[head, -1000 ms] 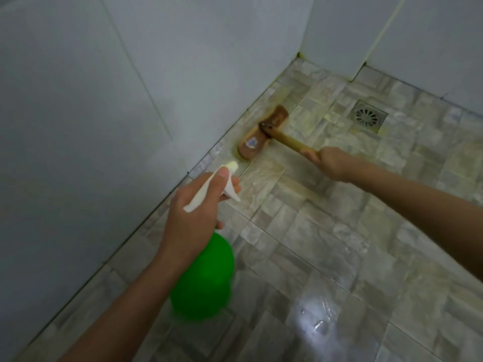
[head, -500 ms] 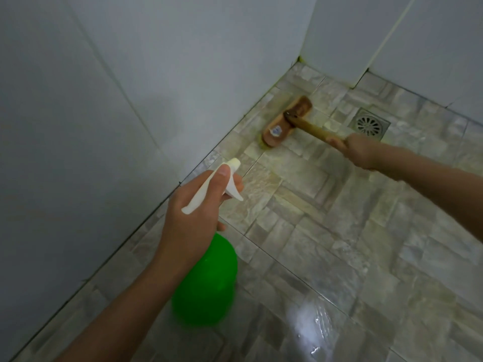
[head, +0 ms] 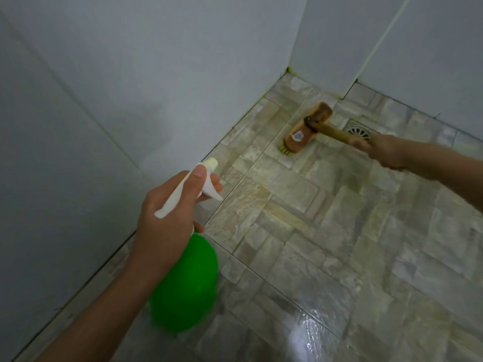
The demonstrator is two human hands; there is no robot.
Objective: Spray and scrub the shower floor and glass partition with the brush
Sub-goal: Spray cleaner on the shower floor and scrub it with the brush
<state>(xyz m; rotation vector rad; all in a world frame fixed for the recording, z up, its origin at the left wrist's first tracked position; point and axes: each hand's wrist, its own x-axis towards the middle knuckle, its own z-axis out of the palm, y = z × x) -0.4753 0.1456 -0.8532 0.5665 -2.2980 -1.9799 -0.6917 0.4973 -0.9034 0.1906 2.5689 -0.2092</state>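
My left hand [head: 167,212] grips the white trigger head of a green spray bottle [head: 185,288], thumb lying along the top, nozzle aimed toward the left wall's base. My right hand [head: 384,151] holds the wooden handle of a scrub brush [head: 307,130]. The brush head lies bristles down on the wet stone-pattern shower floor [head: 326,231], near the far corner and just left of the drain.
A round metal floor drain [head: 362,130] sits behind the brush handle. Pale wall panels [head: 117,87] rise on the left and at the back, meeting in a corner. A bright reflection shines on the wet tiles at the bottom.
The brush has slid along the floor away from me, from beside the left wall toward the far corner and drain. My left hand with the bottle has barely moved.
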